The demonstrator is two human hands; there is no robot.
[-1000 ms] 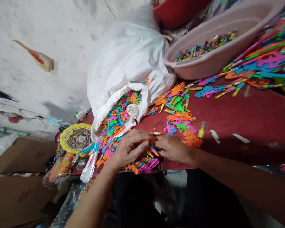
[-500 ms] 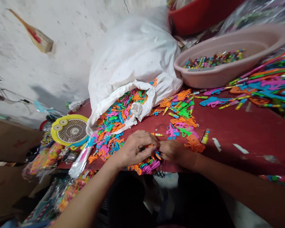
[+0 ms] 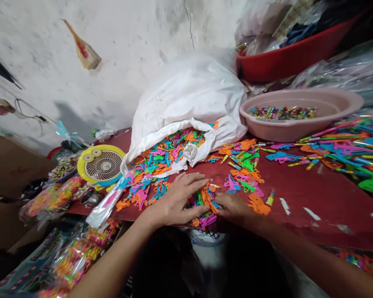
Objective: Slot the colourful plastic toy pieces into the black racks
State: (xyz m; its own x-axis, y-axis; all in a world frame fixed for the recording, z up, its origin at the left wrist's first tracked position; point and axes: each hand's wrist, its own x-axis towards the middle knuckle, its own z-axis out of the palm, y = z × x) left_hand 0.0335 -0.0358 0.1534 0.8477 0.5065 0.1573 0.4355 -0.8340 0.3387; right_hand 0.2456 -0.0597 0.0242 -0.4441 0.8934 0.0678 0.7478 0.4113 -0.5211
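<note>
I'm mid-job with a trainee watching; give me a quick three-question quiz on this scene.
1. True or false: the pink basin stands to the right of the white sack.
2. Which things spill from the sack's open mouth?
A) Metal coins
B) Bright plastic shapes
C) Folded cloths
3. Fill in: the left hand and right hand are at a small colourful pile by the ____ edge (near or far) of the red table.

Key: 1 true; 2 B; 3 near.
</note>
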